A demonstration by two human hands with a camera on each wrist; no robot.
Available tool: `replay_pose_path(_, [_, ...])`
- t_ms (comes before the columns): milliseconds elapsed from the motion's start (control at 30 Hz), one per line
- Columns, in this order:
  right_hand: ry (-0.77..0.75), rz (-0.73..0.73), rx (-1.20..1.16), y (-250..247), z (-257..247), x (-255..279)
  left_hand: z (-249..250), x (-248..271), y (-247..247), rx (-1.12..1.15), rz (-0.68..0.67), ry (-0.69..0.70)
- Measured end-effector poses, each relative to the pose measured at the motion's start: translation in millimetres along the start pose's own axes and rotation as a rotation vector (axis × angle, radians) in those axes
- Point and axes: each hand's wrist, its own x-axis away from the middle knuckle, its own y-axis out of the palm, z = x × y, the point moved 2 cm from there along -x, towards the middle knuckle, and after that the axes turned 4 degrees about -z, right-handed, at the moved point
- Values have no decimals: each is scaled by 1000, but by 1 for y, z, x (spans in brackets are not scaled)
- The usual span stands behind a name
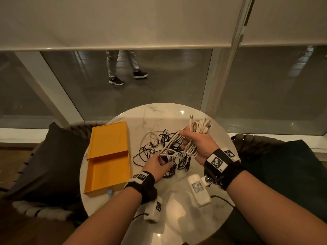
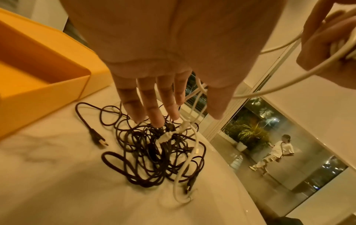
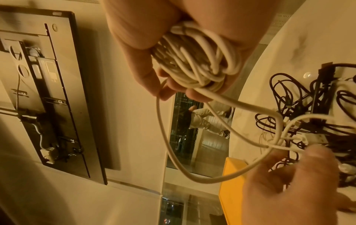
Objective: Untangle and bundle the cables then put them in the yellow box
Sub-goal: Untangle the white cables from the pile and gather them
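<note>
On a round marble table [image 1: 177, 218] by a window, the right hand [image 1: 200, 147] clenches a coil of white cable [image 3: 200, 60] above the black tangle [image 2: 154, 155]. The left hand [image 1: 155, 165] hovers with fingers loosely spread, holding nothing. Best to ease each white strand slowly out of the knot, not yank. The yellow box [image 1: 106, 167] sits open to the left, nothing inside it.

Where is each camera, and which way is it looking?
Head: on the head, looking down at the round table; both forearms, left hand and right hand show.
Left wrist: along the left hand's straight fingers to the black cables.
Right wrist: along the right hand gripping the white cable coil.
All share the yellow box.
</note>
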Motion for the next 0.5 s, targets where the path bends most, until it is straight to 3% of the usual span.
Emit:
replay_pose_path(167, [-45, 14, -3, -8, -13, 1, 11, -10, 4, 62, 30, 38])
replay_pose_path(500, [-120, 200, -92, -28, -28, -2, -21, -18, -11, -293, -110, -19])
